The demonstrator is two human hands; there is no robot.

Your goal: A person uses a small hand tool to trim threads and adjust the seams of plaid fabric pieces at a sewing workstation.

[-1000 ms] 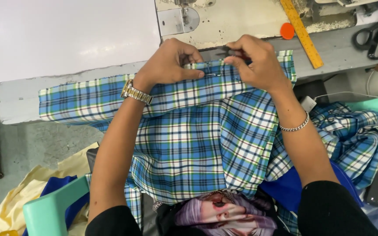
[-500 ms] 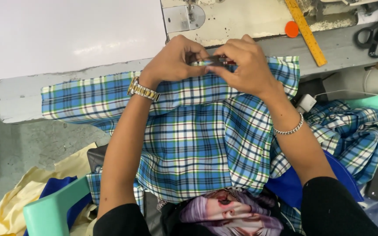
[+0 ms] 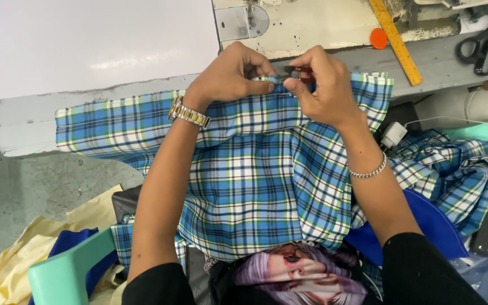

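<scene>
Both hands were held at the folded top edge of the blue plaid fabric (image 3: 255, 169) on the sewing table (image 3: 86, 118), the left hand (image 3: 230, 79) pinching the fold, the right hand (image 3: 323, 85) gripping a small red-handled tool (image 3: 302, 72), apparently mid-trimming, with steady tension needed next.

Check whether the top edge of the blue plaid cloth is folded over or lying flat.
Folded over: the blue plaid cloth shows a doubled band along its top edge, pinched by the left hand and right hand.
</scene>
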